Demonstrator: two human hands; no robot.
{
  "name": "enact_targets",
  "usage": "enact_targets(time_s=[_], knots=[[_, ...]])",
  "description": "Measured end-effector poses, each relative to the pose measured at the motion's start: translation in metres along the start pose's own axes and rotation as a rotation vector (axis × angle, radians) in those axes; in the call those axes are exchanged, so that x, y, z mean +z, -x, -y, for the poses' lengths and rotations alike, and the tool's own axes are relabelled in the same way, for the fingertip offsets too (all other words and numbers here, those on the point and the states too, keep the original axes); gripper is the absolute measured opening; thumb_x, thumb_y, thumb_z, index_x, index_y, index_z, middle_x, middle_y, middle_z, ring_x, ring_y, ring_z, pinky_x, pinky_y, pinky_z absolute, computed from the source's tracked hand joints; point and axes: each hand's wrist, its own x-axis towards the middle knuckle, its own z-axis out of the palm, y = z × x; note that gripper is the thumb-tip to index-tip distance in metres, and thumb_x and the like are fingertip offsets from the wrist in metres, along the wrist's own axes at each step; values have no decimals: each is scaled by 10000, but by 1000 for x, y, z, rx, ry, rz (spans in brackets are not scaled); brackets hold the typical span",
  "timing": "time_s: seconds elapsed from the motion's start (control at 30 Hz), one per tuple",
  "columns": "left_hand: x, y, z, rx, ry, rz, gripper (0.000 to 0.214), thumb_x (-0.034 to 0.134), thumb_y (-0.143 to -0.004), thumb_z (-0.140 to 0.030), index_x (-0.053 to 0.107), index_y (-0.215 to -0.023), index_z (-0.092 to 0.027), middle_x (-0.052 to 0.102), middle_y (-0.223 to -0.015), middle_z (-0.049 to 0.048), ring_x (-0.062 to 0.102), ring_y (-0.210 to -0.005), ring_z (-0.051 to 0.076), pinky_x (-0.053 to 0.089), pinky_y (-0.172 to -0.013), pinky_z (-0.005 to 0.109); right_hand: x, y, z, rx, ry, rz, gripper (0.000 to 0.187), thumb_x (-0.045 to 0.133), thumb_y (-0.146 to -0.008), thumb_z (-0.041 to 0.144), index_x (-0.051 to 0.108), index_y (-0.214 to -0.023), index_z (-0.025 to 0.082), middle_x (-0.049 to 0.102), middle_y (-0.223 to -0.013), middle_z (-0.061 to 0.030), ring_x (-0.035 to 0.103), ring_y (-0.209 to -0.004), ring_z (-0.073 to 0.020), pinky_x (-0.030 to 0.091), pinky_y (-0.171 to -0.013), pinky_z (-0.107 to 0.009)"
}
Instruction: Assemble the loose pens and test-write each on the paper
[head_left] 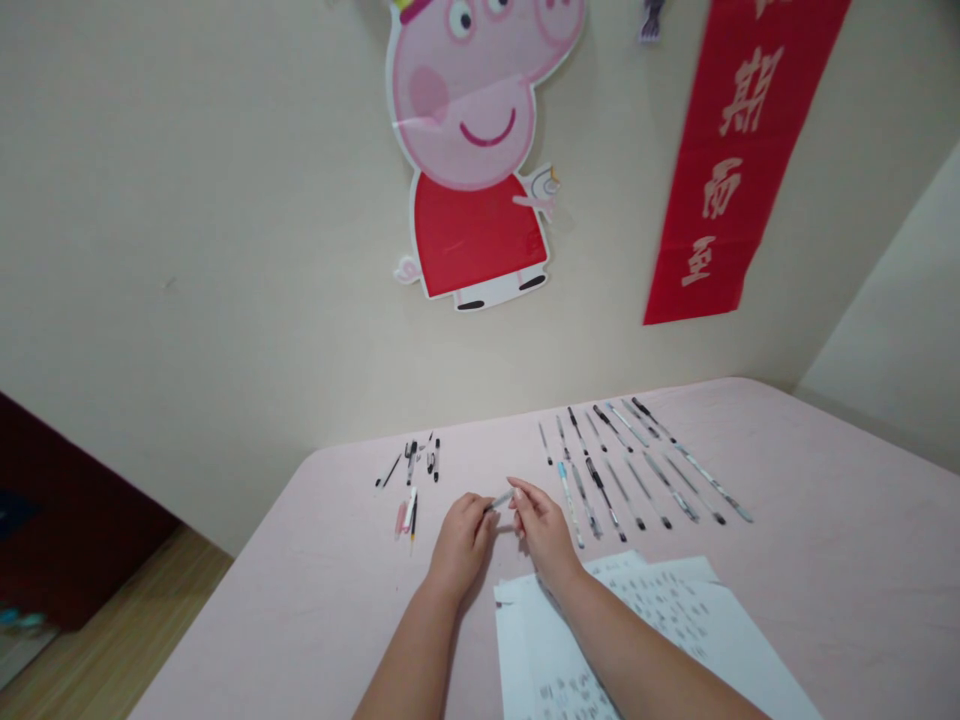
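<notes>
Between my two hands, just above the pink cloth, is a slim pen (501, 500) with a clear barrel and a dark end. My left hand (463, 535) is closed on its dark end. The fingertips of my right hand (541, 525) pinch its other end. To the right, pens (598, 480) lie side by side in two slanted rows, some black, some clear, some pale blue. Left of my hands lies a loose group of black pen parts and caps (411, 460). Nearer to me, a pink and white pen piece (405, 513) lies beside a thin refill (413, 525).
Sheets of paper with handwriting (660, 620) lie under and beside my right forearm. The pink tablecloth (300, 600) reaches to the wall. A cartoon pig cutout (480, 235) and a red banner (739, 170) hang there. A wooden floor (150, 590) shows at the lower left.
</notes>
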Motion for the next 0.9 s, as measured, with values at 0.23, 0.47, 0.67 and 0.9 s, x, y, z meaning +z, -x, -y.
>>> enact_targets(time_s=[0.23,0.47,0.67,0.9], knots=[[-2,0,-3,-13,-45,15,220,456,-873,-220,641,-988,-188,632,-898,73,581,-868,198,484,-795,348,-4,-3,-3,-54,137,-36,374,583,-792,530,607,-691,171,445,-503,52,416,-441,-94,339,-393,-201],[-4,0,-5,-14,-27,-1,231,445,-878,-225,641,-994,-191,636,-896,78,583,-856,199,479,-783,350,0,-1,2,-11,27,5,469,546,-796,548,635,-1071,178,505,-568,42,414,-429,-94,323,-360,-197],[-4,0,-4,-22,-46,3,208,469,-867,-226,652,-961,-198,637,-871,67,589,-835,195,480,-764,332,-1,-3,1,-50,89,-27,326,603,-772,498,640,-727,177,470,-504,47,424,-451,-103,336,-404,-213],[-3,0,-3,-19,-38,2,212,465,-861,-193,649,-965,-193,635,-877,67,588,-834,191,478,-767,330,-1,-2,0,-13,24,-3,436,552,-801,525,647,-1037,171,488,-558,48,405,-438,-93,313,-390,-205]])
